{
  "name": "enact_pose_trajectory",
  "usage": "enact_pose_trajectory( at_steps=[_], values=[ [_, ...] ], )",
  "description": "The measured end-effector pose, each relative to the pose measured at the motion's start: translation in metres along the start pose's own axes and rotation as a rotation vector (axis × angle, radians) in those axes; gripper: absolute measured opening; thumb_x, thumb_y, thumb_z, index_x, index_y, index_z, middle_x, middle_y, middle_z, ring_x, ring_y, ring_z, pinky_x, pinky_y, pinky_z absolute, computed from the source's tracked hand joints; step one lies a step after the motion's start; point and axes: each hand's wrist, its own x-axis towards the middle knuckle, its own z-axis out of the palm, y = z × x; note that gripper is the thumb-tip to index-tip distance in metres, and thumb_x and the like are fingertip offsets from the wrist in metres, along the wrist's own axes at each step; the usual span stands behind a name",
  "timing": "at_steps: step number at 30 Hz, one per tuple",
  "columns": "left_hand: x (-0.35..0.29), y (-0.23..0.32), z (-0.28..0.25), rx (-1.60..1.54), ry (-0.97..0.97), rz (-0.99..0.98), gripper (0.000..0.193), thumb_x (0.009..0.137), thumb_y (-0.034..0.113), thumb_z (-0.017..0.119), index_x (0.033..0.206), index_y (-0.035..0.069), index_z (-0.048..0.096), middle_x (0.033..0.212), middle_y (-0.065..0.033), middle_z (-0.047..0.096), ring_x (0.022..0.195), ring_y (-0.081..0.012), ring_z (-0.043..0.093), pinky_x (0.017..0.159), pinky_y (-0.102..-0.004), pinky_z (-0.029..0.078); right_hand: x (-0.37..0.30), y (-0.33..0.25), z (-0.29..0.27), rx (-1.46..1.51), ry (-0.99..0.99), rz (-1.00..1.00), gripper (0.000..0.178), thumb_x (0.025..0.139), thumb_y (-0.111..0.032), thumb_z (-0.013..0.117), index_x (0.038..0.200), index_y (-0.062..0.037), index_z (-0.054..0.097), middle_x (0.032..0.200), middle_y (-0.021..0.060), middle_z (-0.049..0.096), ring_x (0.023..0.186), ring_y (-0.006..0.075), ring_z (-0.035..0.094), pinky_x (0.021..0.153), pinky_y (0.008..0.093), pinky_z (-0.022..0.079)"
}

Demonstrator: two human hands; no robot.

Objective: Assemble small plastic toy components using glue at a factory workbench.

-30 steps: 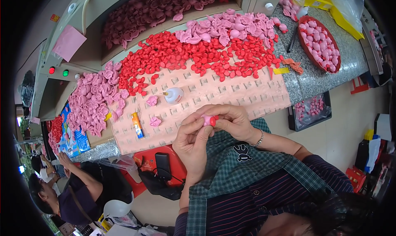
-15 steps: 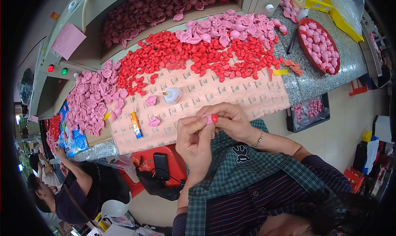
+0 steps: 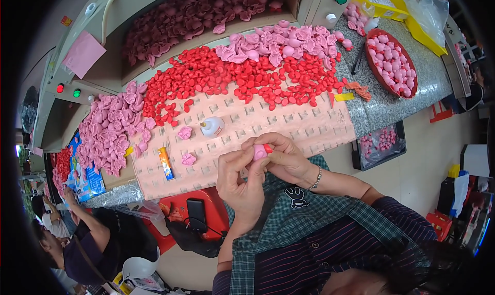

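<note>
Between my two hands is a small pink moulded piece (image 3: 259, 151) with a red piece (image 3: 267, 148) against its right side. My left hand (image 3: 240, 174) pinches the pink part between thumb and fingers. From the other side, my right hand (image 3: 283, 158) has its fingertips closed on the same small piece, around the red end. Just left of my hands, a white squeeze bottle with a narrow tip (image 3: 212, 127) lies on the pink patterned sheet (image 3: 232, 109). Two loose pink pieces, one upper (image 3: 184, 133) and one lower (image 3: 188, 159), rest near it.
Red pieces (image 3: 206, 70) spread behind, with pink heaps left (image 3: 105, 135) and back (image 3: 289, 39). A red basket of joined pieces (image 3: 392, 63) stands right. An orange-blue packet (image 3: 165, 163) lies left. Below the table edge are a black crate (image 3: 379, 158) and red stool (image 3: 209, 205). A co-worker (image 3: 98, 233) sits left.
My hands stay together on the small piece, which has turned slightly so more of its pink front shows. The whole view has shifted a little; things on the table lie as before.
</note>
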Motion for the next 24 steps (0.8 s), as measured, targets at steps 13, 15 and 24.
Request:
enact_pose_trajectory(
  at_steps=[13, 15, 24],
  values=[
    [-0.008, -0.015, -0.007, -0.296, 0.074, -0.108, 0.022, 0.087, -0.010, 0.065, 0.108, -0.003, 0.062, 0.108, -0.0129, 0.059, 0.072, -0.0130, 0.061, 0.054, -0.0225, 0.050, -0.001, -0.001, 0.013, -0.204, -0.028, -0.046, 0.029, 0.099, -0.004, 0.053, 0.128, -0.0018, 0.056, 0.128, 0.0171, 0.059, 0.077, 0.0174, 0.067, 0.066, 0.0271, 0.057],
    [-0.009, -0.011, -0.007, -0.341, 0.060, -0.140, 0.023, 0.089, -0.008, 0.063, 0.111, -0.004, 0.060, 0.112, -0.0139, 0.059, 0.077, -0.0131, 0.062, 0.059, -0.0231, 0.052, 0.000, -0.002, 0.013, -0.229, -0.032, -0.063, 0.028, 0.099, -0.003, 0.054, 0.127, -0.0017, 0.057, 0.127, 0.0167, 0.059, 0.077, 0.0160, 0.066, 0.065, 0.0260, 0.056],
    [-0.012, -0.005, -0.011, -0.293, 0.044, -0.147, 0.024, 0.091, -0.007, 0.059, 0.114, -0.005, 0.057, 0.115, -0.0160, 0.059, 0.080, -0.0158, 0.063, 0.060, -0.0259, 0.053, -0.002, -0.001, 0.013, -0.480, -0.096, -0.162, 0.030, 0.096, 0.003, 0.055, 0.125, -0.0010, 0.059, 0.130, 0.0155, 0.057, 0.086, 0.0132, 0.064, 0.068, 0.0248, 0.055]
  ],
)
